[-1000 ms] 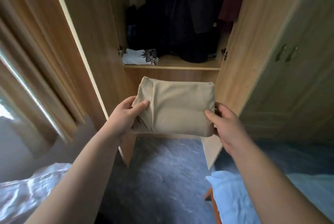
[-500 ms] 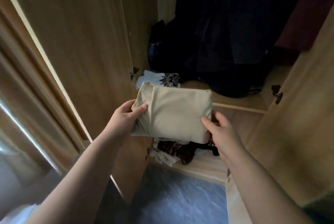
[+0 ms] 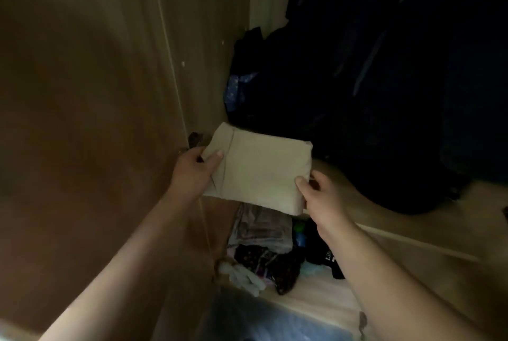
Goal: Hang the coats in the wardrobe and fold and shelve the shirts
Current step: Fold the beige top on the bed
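A folded beige shirt [image 3: 261, 173] was held between both hands at the mouth of the wardrobe. The left hand [image 3: 193, 168] gripped its left end, thumb on top and fingers tucked beneath; the right hand [image 3: 320, 195] pinched its near right corner in the same way. The long axis of the bundle ran from left to right, roughly level, with the far edge raised a little. The bundle lay just ahead of both hands, and neither hand was clearly the nearer to it.

The relation that mattered was judged to be that between shirt and upper shelf [image 3: 390, 219]. The far edge of the shirt was seen over the left end of that shelf, close to the wardrobe's left wall [image 3: 209, 51], while the near edge hung out past the shelf's front lip. Whether the underside touched the board could not be told. A short forward and downward move was thought enough to seat it.

The upper shelf was crowded by a heap of dark clothes [image 3: 343, 120] at the back and right, beneath hanging dark coats [image 3: 398, 10]; the shirt's far right corner was just beside that heap. On the lower shelf [image 3: 324, 305], directly below the shirt, loose patterned and pale garments [image 3: 264, 250] were piled.
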The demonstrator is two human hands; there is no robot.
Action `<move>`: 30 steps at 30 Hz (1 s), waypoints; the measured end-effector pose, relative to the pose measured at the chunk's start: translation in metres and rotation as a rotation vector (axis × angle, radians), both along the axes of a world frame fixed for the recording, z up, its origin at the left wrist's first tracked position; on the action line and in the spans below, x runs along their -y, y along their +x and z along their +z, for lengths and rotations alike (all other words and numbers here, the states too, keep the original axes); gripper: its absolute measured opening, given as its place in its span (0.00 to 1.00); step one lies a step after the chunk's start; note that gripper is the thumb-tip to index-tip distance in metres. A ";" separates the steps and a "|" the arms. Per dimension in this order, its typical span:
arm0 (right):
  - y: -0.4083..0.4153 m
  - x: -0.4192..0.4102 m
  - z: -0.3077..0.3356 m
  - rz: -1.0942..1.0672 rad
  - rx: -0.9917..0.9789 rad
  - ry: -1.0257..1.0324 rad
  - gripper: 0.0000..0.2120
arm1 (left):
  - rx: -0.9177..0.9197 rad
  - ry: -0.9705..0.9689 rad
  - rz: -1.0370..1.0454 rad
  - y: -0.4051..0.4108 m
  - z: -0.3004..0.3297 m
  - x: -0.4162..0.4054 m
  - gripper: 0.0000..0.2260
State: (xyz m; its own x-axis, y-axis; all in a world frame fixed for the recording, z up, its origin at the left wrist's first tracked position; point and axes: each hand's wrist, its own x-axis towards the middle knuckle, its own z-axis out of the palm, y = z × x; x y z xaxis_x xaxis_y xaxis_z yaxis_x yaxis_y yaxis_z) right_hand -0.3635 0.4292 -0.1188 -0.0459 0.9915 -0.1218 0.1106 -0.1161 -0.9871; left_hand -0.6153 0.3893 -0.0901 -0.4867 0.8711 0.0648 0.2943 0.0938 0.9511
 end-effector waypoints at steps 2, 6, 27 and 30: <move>-0.020 -0.035 -0.003 -0.015 0.009 -0.031 0.21 | -0.049 -0.023 -0.016 -0.018 -0.006 -0.043 0.14; -0.054 -0.092 -0.015 -0.031 0.136 -0.035 0.13 | -0.094 -0.079 0.047 -0.043 -0.022 -0.110 0.18; -0.073 -0.134 -0.050 0.339 1.058 0.541 0.33 | -1.103 -0.113 -0.227 -0.012 -0.097 -0.141 0.25; -0.074 -0.134 -0.054 0.370 1.024 0.405 0.34 | -1.107 -0.106 -0.233 -0.015 -0.101 -0.140 0.24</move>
